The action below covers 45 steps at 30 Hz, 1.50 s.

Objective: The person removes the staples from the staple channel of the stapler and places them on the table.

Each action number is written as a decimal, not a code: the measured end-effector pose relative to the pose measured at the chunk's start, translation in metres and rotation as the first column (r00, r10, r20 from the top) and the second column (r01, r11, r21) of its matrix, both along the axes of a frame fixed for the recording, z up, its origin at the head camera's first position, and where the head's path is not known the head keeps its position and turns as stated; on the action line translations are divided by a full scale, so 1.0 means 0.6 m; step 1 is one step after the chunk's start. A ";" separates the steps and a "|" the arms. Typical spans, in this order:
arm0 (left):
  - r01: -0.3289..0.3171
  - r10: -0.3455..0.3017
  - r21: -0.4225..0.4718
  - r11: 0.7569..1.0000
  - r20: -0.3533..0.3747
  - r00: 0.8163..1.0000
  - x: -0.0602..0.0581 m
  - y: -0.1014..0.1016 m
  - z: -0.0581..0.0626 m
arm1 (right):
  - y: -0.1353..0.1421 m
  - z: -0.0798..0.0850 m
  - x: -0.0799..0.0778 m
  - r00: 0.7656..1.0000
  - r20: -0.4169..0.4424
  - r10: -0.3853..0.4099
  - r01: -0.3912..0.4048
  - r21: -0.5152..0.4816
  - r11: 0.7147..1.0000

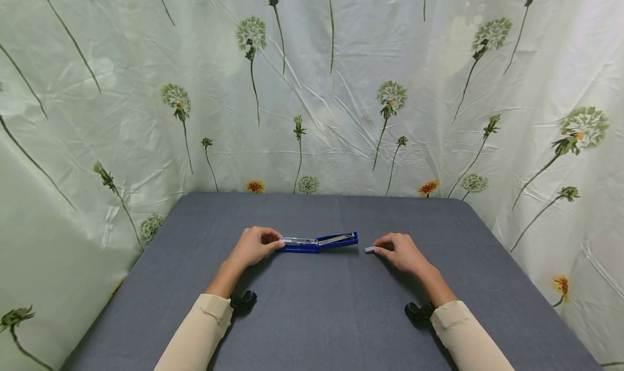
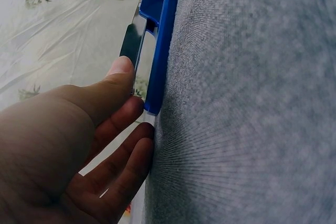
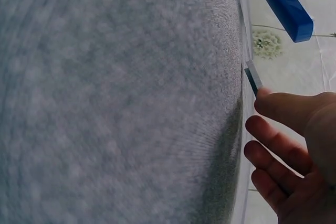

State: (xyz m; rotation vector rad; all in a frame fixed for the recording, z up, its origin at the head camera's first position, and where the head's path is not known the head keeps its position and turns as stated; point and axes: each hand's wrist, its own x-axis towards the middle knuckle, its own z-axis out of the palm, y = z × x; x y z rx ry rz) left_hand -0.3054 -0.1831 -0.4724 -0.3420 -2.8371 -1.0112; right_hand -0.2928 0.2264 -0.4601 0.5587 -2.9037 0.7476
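Pinching left end of unfolded blue stapler (image 1: pixel 318 245): left hand (image 1: pixel 254 246). Stapler on worktop (image 1: pixel 317 317), right half tilted up. Right hand (image 1: pixel 401 253) pinching small grey strip (image 1: pixel 370 249) near raised end.

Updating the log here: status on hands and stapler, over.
Stapler open, left hand pinching one end. Right hand pinching small gray strip, apart from stapler. No obstruction visible between.
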 end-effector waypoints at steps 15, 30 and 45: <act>0.006 -0.006 0.008 1.000 -0.001 1.000 0.001 0.000 0.002 | -0.007 0.001 0.003 0.999 -0.037 0.008 -0.004 0.089 0.996; 0.002 -0.002 0.007 1.000 0.006 1.000 0.001 -0.001 0.002 | -0.006 0.000 0.006 1.000 -0.016 0.002 -0.001 0.065 0.998; 0.010 -0.010 -0.008 1.000 -0.001 1.000 -0.001 -0.001 -0.001 | -0.050 0.028 0.010 0.991 -0.118 -0.059 0.049 -0.088 0.995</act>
